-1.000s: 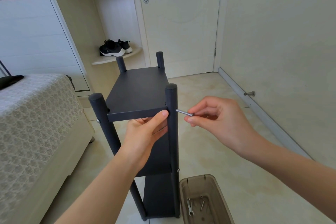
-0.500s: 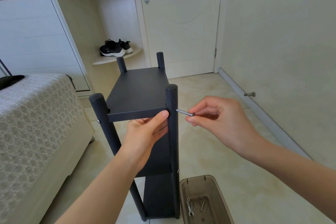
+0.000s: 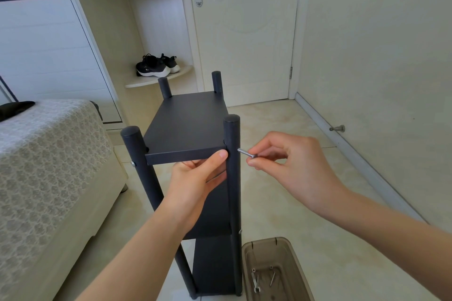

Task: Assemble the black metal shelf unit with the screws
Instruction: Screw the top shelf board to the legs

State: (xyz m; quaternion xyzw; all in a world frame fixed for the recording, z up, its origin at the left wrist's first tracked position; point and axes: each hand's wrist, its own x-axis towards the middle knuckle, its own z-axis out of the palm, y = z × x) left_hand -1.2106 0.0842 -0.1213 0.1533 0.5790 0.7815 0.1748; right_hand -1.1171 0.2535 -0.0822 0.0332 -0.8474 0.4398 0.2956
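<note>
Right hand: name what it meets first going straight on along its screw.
The black round metal front post: the short silver screw in the right hand points at it, tip seemingly almost touching.

The shelf unit (image 3: 210,215) stands on the floor (image 3: 293,203) before me, the bed (image 3: 49,154) to its left, the door (image 3: 244,32) behind. My left hand (image 3: 195,178) grips the top shelf (image 3: 188,127) at its near right corner, against the front right post (image 3: 233,203). My right hand (image 3: 288,161), right of that post, pinches a screw (image 3: 245,153) touching it. A tub (image 3: 266,240) holding loose screws (image 3: 255,281) lies by the unit's right foot. Sneakers (image 3: 156,66) sit on a corner shelf (image 3: 151,82) behind.
</note>
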